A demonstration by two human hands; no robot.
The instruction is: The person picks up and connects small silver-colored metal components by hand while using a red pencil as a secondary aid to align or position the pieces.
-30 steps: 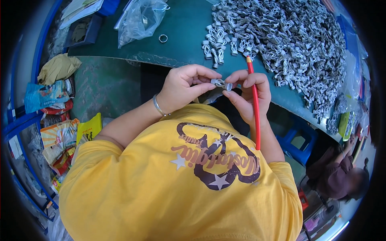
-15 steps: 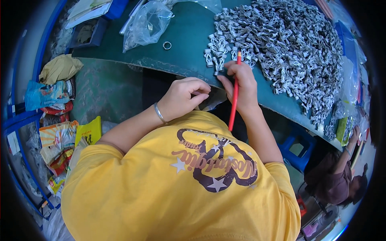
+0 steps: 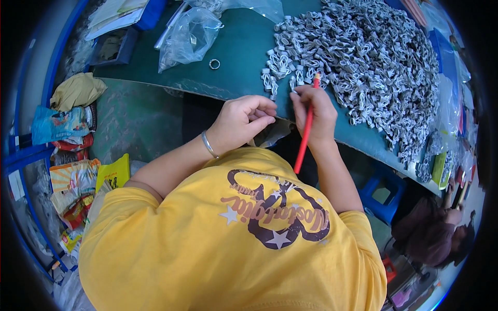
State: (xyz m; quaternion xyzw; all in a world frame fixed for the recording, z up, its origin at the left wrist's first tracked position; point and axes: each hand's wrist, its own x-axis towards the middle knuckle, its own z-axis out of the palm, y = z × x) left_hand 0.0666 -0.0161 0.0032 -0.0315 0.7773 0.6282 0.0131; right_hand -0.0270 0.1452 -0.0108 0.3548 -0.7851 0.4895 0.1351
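Observation:
My right hand [image 3: 315, 110] grips a long red stick [image 3: 306, 129] and reaches onto the green table [image 3: 244, 57], its fingertips at the near edge of a big heap of small silvery metal parts [image 3: 363, 57]. My left hand [image 3: 243, 122], with a metal bangle on the wrist, hovers at the table's front edge with its fingers curled in; I cannot make out anything between them. A yellow printed shirt fills the lower part of the view.
A clear plastic bag [image 3: 189, 36] and a small metal ring [image 3: 214, 64] lie on the table's left side. Papers and a dark tray sit at the far left corner. Coloured packets [image 3: 72, 176] pile on the floor at left. A blue stool [image 3: 383, 194] and another person [image 3: 430, 233] are at right.
Both hands were together near my chest on a small metal part. My right hand has since moved forward with the red stick to the heap; my left hand stays near the table edge.

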